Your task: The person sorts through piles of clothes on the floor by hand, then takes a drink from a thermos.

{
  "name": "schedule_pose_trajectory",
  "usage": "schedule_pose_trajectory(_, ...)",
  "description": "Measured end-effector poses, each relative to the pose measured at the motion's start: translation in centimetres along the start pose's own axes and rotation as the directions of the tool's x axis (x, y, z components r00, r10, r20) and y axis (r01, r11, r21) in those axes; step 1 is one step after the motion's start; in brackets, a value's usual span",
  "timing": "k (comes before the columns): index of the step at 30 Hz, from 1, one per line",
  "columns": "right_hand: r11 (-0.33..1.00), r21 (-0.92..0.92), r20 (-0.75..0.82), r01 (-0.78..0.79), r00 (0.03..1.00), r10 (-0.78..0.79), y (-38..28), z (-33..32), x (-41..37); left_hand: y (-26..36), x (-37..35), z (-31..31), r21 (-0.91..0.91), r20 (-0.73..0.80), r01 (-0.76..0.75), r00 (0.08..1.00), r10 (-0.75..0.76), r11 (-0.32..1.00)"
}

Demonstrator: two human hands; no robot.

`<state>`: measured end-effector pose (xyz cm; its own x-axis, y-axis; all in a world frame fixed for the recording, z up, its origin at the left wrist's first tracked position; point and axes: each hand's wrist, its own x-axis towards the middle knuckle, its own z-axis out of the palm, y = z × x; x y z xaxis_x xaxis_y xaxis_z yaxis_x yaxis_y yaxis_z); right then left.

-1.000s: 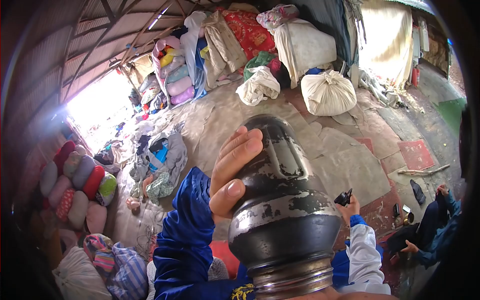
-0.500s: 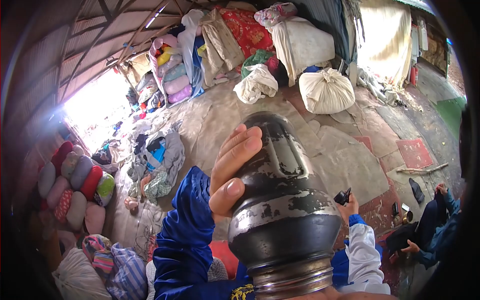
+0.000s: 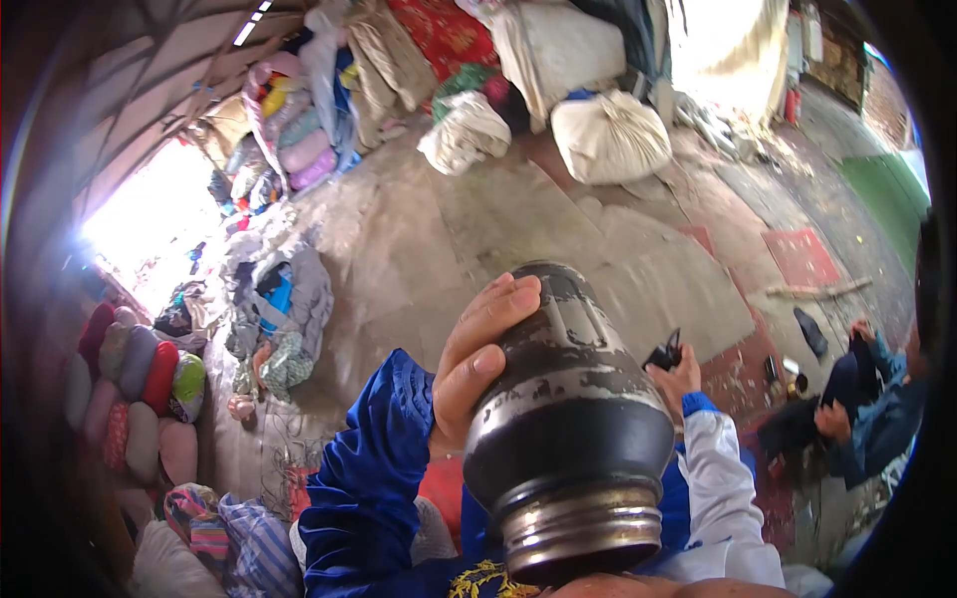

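My left hand point(image 3: 477, 354), in a blue sleeve, is wrapped round the side of a large dark vacuum flask point(image 3: 568, 429) with worn, peeling paint. The flask is tilted, its base pointing away from me and its threaded metal neck point(image 3: 583, 526) close below the camera, by my face. To the right, beyond the flask, my right hand point(image 3: 682, 375), in a white sleeve with a blue cuff, is closed on a small black object point(image 3: 665, 351). Its kind I cannot make out.
Another person point(image 3: 867, 404) sits at the right edge. Stuffed colourful bundles point(image 3: 140, 379) are piled at left, near heaped clothes point(image 3: 284, 309). A tied white sack point(image 3: 611, 140) stands at the back. A stick point(image 3: 819, 291) lies on the patched floor covering point(image 3: 478, 224).
The view has tipped downward, so the room appears higher and further left. The flask's base sits lower in view, and more of its neck shows. Both hands keep their hold.
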<state>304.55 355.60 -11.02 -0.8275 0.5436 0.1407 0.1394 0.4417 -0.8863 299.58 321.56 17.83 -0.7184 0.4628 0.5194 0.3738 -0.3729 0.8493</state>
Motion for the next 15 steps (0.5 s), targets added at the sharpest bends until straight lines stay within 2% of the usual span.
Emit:
schedule_pose_trajectory(2,0.999,0.010,0.016,-0.042,0.999,0.042,-0.6,-0.4,-0.3,-1.7,-0.9,0.4,-0.201,0.010,0.223,0.974,-0.225,0.954)
schedule_pose_trajectory(3,0.985,0.070,0.050,-0.158,0.987,0.154,-2.1,-0.8,-0.6,-2.5,-1.1,0.4,-0.289,0.039,0.304,0.951,-0.307,0.908)
schedule_pose_trajectory(4,0.997,0.005,0.023,-0.072,0.997,0.072,-0.8,-0.7,-0.4,-3.3,-1.0,0.6,-0.368,0.075,0.373,0.925,-0.373,0.852)
schedule_pose_trajectory(5,0.993,-0.077,0.046,-0.087,0.995,0.090,-1.3,-1.2,-0.5,-4.0,-0.7,0.6,-0.460,0.129,0.426,0.900,-0.416,0.779)
schedule_pose_trajectory(7,0.991,-0.047,0.064,-0.127,0.989,0.130,-0.2,-1.2,-0.5,-5.4,-0.4,0.9,-0.580,0.205,0.473,0.873,-0.443,0.664)
schedule_pose_trajectory(9,0.982,-0.104,0.077,-0.160,0.983,0.168,-1.0,-1.9,-0.5,-6.9,-0.4,1.2,-0.665,0.259,0.498,0.853,-0.453,0.557)
schedule_pose_trajectory(10,0.982,-0.095,0.072,-0.164,0.983,0.171,-1.0,-2.0,-0.4,-8.2,-1.2,1.2,-0.587,0.181,0.460,0.876,-0.446,0.666)
schedule_pose_trajectory(12,0.983,-0.077,0.078,-0.167,0.982,0.173,-0.8,-2.1,-0.4,-12.4,-3.8,-0.3,-0.419,-0.004,0.446,0.871,-0.492,0.791)
schedule_pose_trajectory(13,0.983,-0.081,0.081,-0.168,0.981,0.174,-0.7,-2.1,-0.3,-13.6,-4.4,-0.3,-0.322,-0.096,0.456,0.856,-0.508,0.830)
schedule_pose_trajectory(15,0.982,-0.088,0.092,-0.167,0.980,0.175,-0.5,-2.0,-0.3,-14.2,-5.0,0.5,-0.237,-0.162,0.410,0.877,-0.452,0.881)
